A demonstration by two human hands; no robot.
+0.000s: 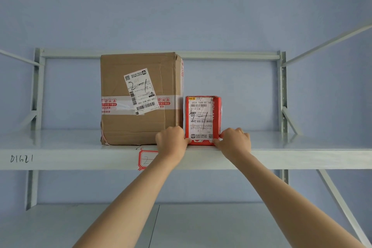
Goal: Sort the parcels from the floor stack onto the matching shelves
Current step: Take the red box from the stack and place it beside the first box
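Hands (202, 143) gripping red boxy parcel (202, 121), metal shelf (281, 147)

One head-worn wide-angle view, near the shelf (281, 159), faces straight ahead at it and the far wall (181, 6) behind

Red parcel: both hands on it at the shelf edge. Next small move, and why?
Probably nudge the red parcel slightly deeper, then let go. It stands upright at the shelf front edge beside the brown box; the left hand and right hand pinch its lower corners. Both labels read 2-1.
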